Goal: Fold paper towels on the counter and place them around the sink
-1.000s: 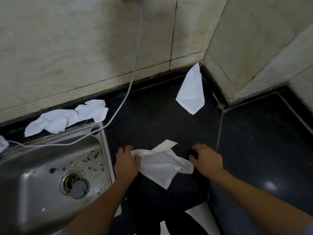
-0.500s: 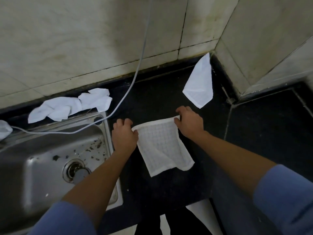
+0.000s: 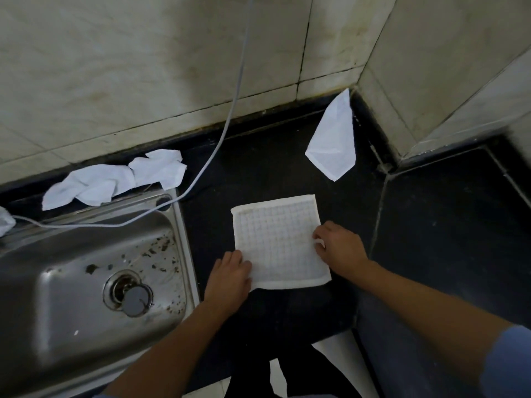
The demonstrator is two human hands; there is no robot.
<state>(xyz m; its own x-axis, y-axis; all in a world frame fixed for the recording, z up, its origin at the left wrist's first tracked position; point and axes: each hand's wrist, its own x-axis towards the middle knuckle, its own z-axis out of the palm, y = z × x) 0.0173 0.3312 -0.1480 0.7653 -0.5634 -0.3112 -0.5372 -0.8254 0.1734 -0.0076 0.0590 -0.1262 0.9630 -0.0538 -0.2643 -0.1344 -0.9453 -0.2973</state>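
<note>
Left hand (image 3: 230,278) is low centre, fingers curled over the near-left corner of the towel (image 3: 277,239), and right hand (image 3: 340,248) is pinching its right edge. Towel's spread flat on the counter (image 3: 445,225) mid-frame, just right of the sink (image 3: 86,282). Further back there's crumpled towels (image 3: 115,179) behind the sink, upper left, and a folded towel (image 3: 333,139) by the wall corner, upper right.

- The flat towel (image 3: 277,239) lies on the counter (image 3: 287,173), just right of the sink (image 3: 184,242).
- My left hand (image 3: 228,280) is on its near left corner, my right hand (image 3: 339,248) on its right edge.
- Crumpled towels (image 3: 115,179) lie behind the sink.
- Another towel (image 3: 333,139) sits in the far corner.
- A cable (image 3: 230,116) crosses the sink's back rim.
</note>
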